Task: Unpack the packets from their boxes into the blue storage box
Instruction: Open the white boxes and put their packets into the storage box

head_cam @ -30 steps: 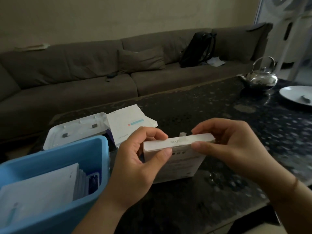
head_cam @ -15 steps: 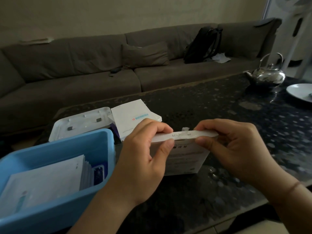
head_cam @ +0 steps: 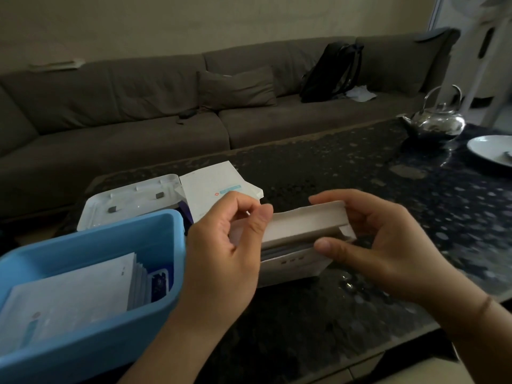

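Over dark table, both hands' grips, left hand and right hand, pinching white box.

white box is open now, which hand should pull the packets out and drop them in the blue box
Left, probably. The left hand is at the box's open end and right beside the blue box. The right hand holds the flap up on the far side.

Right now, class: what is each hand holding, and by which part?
Both hold the white box: the right hand grips its raised lid flap, the left hand its left end.
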Motion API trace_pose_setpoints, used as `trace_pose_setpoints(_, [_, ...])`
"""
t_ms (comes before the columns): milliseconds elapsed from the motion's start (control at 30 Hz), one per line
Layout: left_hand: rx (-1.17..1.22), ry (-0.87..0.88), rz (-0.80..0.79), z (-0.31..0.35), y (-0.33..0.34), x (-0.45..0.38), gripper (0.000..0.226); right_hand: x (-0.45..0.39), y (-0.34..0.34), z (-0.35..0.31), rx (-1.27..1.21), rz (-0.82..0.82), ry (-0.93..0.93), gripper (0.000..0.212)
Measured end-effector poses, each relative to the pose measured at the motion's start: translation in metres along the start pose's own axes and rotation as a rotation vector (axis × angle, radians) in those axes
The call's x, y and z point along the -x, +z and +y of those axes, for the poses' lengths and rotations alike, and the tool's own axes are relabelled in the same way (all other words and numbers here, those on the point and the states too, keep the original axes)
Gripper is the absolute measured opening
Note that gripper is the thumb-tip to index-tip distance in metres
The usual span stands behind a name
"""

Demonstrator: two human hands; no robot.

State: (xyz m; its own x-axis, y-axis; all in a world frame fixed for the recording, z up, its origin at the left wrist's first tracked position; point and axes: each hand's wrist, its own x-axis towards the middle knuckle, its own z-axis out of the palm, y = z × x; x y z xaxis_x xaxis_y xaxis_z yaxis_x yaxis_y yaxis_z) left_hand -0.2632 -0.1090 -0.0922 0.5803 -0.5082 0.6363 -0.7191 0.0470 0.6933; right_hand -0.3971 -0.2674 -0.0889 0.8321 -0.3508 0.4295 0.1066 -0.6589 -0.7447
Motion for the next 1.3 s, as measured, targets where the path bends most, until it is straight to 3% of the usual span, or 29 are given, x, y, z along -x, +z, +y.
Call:
trace_pose_setpoints(100, [0.117,-0.139,0.01,0.001,0.004,0.001,0.021,-0.001,-0.006,-0.001,0.093,-0.057,0.113,0.06])
trace_pose_setpoints(200, [0.272,-0.248,0.057,0.01,0.013,0.008,0.025,0.0,-0.012,-0.005,-0.11,-0.204,0.308,0.042])
trace_pose_setpoints(333, [0.275,-0.083,0.04,0.017,0.031,0.027,0.004,0.008,-0.011,0.005,-0.129,-0.07,0.34,0.017])
trace_pose_setpoints(400, [0.197,0.058,-0.012,0.008,0.04,0.036,0.008,0.018,-0.012,0.012,-0.098,0.013,0.305,0.02])
trace_pose_setpoints(500, [0.094,0.113,-0.05,-0.015,0.048,0.045,0.009,0.039,-0.014,0.027,-0.049,-0.034,0.27,0.038])
trace_pose_setpoints(600, [-0.014,0.188,-0.023,-0.037,0.048,0.049,0.007,0.056,-0.012,0.048,0.077,-0.054,0.224,0.034])
trace_pose_setpoints(700, [-0.241,0.417,-0.098,-0.048,0.044,0.056,0.013,0.062,-0.005,0.052,0.19,0.022,0.136,0.042])
trace_pose_setpoints(767, [-0.321,0.463,-0.135,-0.05,0.04,0.058,0.015,0.065,0.0,0.053,0.219,0.108,0.074,0.042])
trace_pose_setpoints(867, [-0.318,0.41,-0.136,-0.051,0.037,0.061,0.005,0.064,0.004,0.056,0.231,0.192,0.044,0.037])
trace_pose_setpoints(1167, [-0.256,0.218,-0.136,-0.037,0.037,0.056,0.018,0.065,0.009,0.063,0.247,0.287,-0.029,0.03])
trace_pose_setpoints(1267, [-0.233,0.179,-0.155,-0.034,0.036,0.055,0.025,0.072,0.005,0.058,0.527,0.494,-0.304,0.024])
trace_pose_setpoints(1300, [-0.223,0.172,-0.159,-0.033,0.036,0.055,0.028,0.076,0.008,0.055,0.59,0.475,-0.426,0.019])
